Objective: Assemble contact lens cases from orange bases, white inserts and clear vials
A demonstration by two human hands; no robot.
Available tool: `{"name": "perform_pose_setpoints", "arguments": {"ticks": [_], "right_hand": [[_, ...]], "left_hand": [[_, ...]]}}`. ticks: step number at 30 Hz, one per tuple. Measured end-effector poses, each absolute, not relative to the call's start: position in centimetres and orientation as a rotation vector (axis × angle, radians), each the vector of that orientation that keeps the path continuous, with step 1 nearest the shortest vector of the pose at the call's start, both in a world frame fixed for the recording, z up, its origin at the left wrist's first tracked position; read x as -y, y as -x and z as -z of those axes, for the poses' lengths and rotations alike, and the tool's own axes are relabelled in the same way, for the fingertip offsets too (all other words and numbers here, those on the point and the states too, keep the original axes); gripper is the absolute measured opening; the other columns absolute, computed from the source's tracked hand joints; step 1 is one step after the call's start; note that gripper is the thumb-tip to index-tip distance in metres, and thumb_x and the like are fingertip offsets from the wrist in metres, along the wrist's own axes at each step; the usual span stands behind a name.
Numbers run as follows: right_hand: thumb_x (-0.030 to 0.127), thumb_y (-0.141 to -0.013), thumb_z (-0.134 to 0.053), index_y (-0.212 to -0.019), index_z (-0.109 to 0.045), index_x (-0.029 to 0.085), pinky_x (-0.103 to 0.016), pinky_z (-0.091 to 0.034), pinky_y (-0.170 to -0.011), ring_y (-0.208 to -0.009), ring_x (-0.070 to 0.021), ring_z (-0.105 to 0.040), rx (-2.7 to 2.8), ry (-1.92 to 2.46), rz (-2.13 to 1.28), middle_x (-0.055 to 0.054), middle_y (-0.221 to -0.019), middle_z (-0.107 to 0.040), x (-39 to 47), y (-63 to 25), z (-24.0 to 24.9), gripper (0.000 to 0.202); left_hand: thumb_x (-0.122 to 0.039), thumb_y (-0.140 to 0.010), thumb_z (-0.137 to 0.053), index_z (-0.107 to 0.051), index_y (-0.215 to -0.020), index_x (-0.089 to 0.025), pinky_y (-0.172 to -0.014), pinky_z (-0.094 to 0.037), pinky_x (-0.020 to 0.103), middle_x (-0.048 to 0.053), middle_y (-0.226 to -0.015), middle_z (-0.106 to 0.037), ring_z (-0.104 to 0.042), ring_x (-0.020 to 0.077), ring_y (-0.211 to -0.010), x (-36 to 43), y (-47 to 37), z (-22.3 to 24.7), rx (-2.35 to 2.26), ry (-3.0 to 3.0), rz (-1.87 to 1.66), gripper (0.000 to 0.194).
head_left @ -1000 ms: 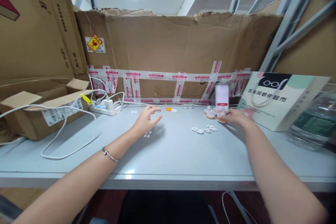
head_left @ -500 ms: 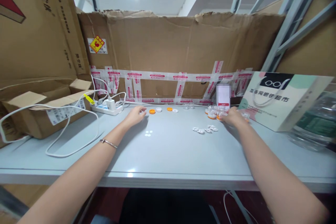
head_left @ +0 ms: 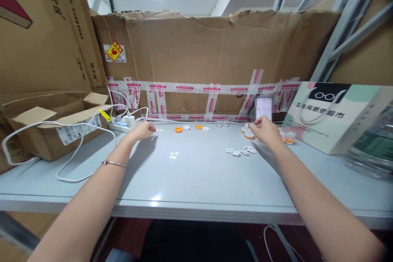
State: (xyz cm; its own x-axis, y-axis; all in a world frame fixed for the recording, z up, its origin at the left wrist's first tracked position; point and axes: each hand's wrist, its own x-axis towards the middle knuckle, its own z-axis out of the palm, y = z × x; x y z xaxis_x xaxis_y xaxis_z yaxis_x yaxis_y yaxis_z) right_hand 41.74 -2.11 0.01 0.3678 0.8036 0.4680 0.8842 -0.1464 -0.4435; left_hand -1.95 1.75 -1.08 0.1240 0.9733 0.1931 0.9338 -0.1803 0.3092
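Note:
My left hand (head_left: 144, 130) is at the far left of the table beside several small white discs (head_left: 160, 129). Its fingers are curled together, and whatever they may pinch is hidden. At the right, my right hand (head_left: 265, 130) reaches over a cluster of small clear containers with orange bases (head_left: 249, 134). Thumb and fingertips are drawn together there; I cannot make out what lies between them. An orange ring-shaped cap (head_left: 178, 130) and a white cap (head_left: 186, 127) lie near the back, with another orange piece (head_left: 199, 127) and a white piece (head_left: 206, 129) to their right.
Small white discs (head_left: 173, 155) and white patterned pieces (head_left: 240, 152) lie mid-table. Clear pieces (head_left: 221, 123) sit at the back. A phone (head_left: 263, 107) stands behind my right hand. A paper bag (head_left: 325, 127), a water bottle (head_left: 373, 143), a power strip (head_left: 119, 125) and an open carton (head_left: 52, 143) flank the table.
My left hand has moved left, away from the orange cap toward the white discs, and its fingers have closed. My right hand has shifted slightly left and up over the containers.

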Motion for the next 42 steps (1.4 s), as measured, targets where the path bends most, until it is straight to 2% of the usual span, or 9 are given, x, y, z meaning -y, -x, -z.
{"name": "perform_pose_setpoints", "arguments": {"ticks": [11,19,21,24,27,29,33,42], "right_hand": [[0.034,-0.072,-0.051,-0.067,-0.047,0.022,-0.026,-0.033,-0.054,-0.061,-0.0170,-0.052,1.567,1.833,0.127,-0.001,-0.062,-0.057,2.2,-40.4,0.3,0.014],[0.030,-0.072,-0.051,-0.064,-0.049,0.021,-0.025,-0.035,-0.054,-0.058,-0.0156,-0.054,1.656,1.758,0.064,-0.001,-0.060,-0.058,2.5,-39.6,0.2,0.013],[0.031,-0.072,-0.052,-0.063,-0.049,0.021,-0.026,-0.036,-0.054,-0.058,-0.0157,-0.053,1.677,1.744,0.058,-0.001,-0.060,-0.059,2.5,-39.4,0.2,0.013],[0.032,-0.071,-0.052,-0.063,-0.050,0.021,-0.026,-0.036,-0.055,-0.058,-0.0161,-0.053,1.708,1.725,0.056,-0.001,-0.060,-0.059,2.4,-38.9,0.4,0.014],[0.032,-0.072,-0.051,-0.064,-0.052,0.020,-0.026,-0.036,-0.055,-0.059,-0.0161,-0.054,1.753,1.707,0.034,-0.001,-0.060,-0.060,2.3,-38.4,0.8,0.015],[0.032,-0.072,-0.051,-0.065,-0.053,0.020,-0.025,-0.037,-0.055,-0.059,-0.0157,-0.054,1.793,1.693,0.012,-0.001,-0.060,-0.060,2.2,-38.0,1.0,0.014],[0.030,-0.073,-0.051,-0.066,-0.054,0.019,-0.023,-0.036,-0.054,-0.059,-0.0144,-0.055,1.874,1.660,-0.020,-0.001,-0.062,-0.061,2.2,-37.4,1.3,0.014],[0.027,-0.077,-0.050,-0.074,-0.058,0.018,-0.022,-0.038,-0.055,-0.062,-0.0134,-0.058,2.026,1.619,-0.043,-0.001,-0.069,-0.065,2.1,-35.8,2.0,0.012]], "left_hand": [[-0.029,-0.088,-0.050,-0.053,-0.113,-0.016,-0.082,-0.049,0.039,0.009,-0.115,-0.055,-0.056,0.0198,-0.098,-3.1,0.6,4.1,-1.942,-2.412,-0.557,0.028],[-0.030,-0.088,-0.051,-0.051,-0.114,-0.015,-0.080,-0.050,0.040,0.009,-0.114,-0.055,-0.057,0.0196,-0.096,-2.6,0.2,3.3,-1.948,-2.407,-0.663,0.030],[-0.028,-0.088,-0.051,-0.054,-0.109,-0.014,-0.081,-0.049,0.039,0.008,-0.110,-0.057,-0.057,0.0193,-0.095,-2.1,-0.6,2.6,-1.878,-2.440,-0.737,0.026],[-0.017,-0.087,-0.047,-0.062,-0.089,-0.011,-0.084,-0.046,0.035,0.009,-0.094,-0.063,-0.058,0.0184,-0.091,-0.3,-3.4,1.9,-1.649,-2.533,-0.851,0.016],[-0.016,-0.083,-0.053,-0.062,-0.090,-0.015,-0.078,-0.047,0.022,0.004,-0.090,-0.065,-0.060,0.0123,-0.083,2.3,-7.3,1.8,-1.254,-2.646,-0.831,0.012],[-0.017,-0.081,-0.056,-0.063,-0.090,-0.017,-0.076,-0.047,0.019,0.001,-0.088,-0.067,-0.061,0.0099,-0.081,4.0,-9.5,2.0,-1.018,-2.693,-0.771,0.011],[-0.015,-0.080,-0.055,-0.062,-0.097,-0.017,-0.074,-0.046,0.020,0.003,-0.087,-0.067,-0.061,0.0113,-0.078,5.6,-11.3,2.7,-0.828,-2.713,-0.711,0.018],[-0.016,-0.079,-0.056,-0.060,-0.104,-0.016,-0.071,-0.047,0.023,0.004,-0.085,-0.066,-0.061,0.0132,-0.075,4.8,-10.8,3.6,-0.860,-2.674,-0.728,0.025]]}}
